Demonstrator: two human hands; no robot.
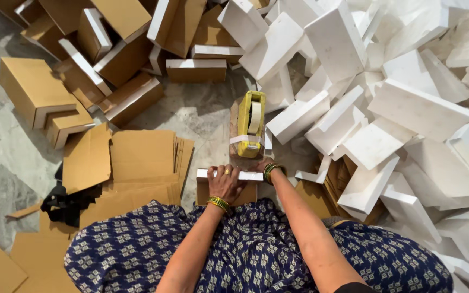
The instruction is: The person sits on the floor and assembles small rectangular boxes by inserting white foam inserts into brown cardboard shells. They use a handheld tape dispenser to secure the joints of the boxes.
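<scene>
A small brown cardboard box (203,191) with white foam (248,176) showing along its top stands on the floor in front of my knees. My left hand (225,183) presses down on its top, fingers curled over the foam edge. My right hand (261,165) reaches over the box's far right corner, mostly hidden behind the wrist and bangles, and I cannot tell what its fingers grip. A yellow tape dispenser (251,123) lies just beyond the box on a brown board.
A stack of flat cardboard sheets (137,163) lies to the left. Finished brown boxes (39,92) are piled at the upper left. A large heap of white foam pieces (408,108) fills the right side. Grey stone floor (202,111) shows in the middle.
</scene>
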